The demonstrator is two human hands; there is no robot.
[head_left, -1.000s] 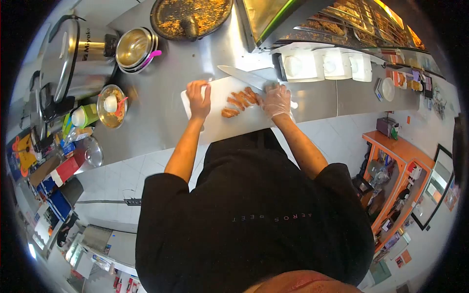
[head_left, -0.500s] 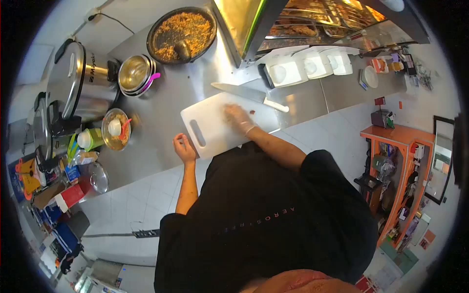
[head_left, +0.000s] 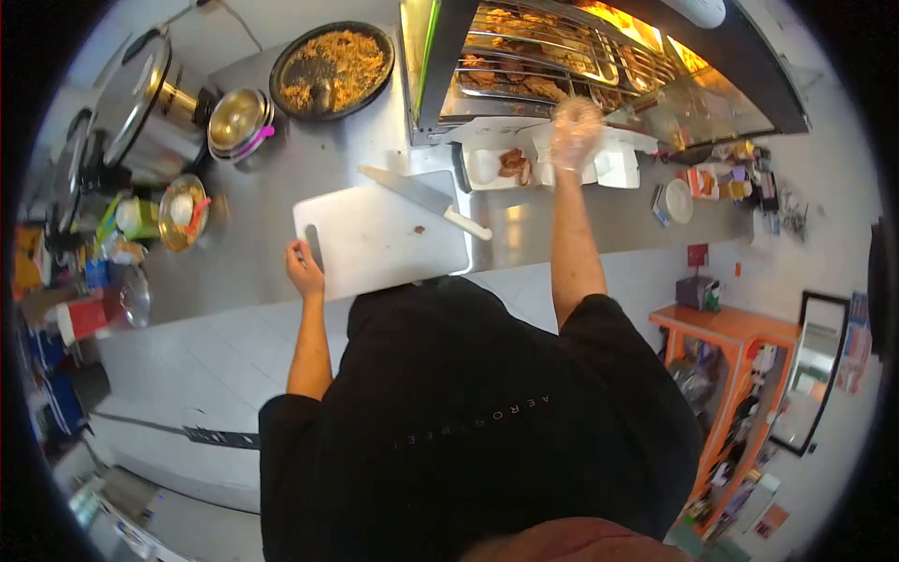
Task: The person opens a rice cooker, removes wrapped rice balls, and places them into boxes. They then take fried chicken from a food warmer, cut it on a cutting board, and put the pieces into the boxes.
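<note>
My right hand [head_left: 575,136], in a clear plastic glove and blurred, is raised over the white takeaway boxes in front of the lit food warmer. Whether its fingers hold anything cannot be made out. Brown meat pieces [head_left: 514,167] lie in the leftmost takeaway box [head_left: 482,169]. My bare left hand [head_left: 304,269] is loosely curled, with fingers slightly apart, at the left edge of the white cutting board [head_left: 365,245], beside its handle slot. Across the board's back edge rests a large knife [head_left: 421,199] with a white handle. One small brown scrap [head_left: 420,229] lies on the board.
The food warmer [head_left: 534,56] holds racks of browned food. Back left stand a black pan [head_left: 379,94] of orange-brown rice, nested metal bowls [head_left: 236,122] and a large steel cooker [head_left: 154,122]. An orange shelf unit [head_left: 730,328] stands to the right.
My right hand has moved from the board up to the takeaway boxes. Meat pieces now show in the leftmost box. My left hand now appears closer to the board's handle slot.
</note>
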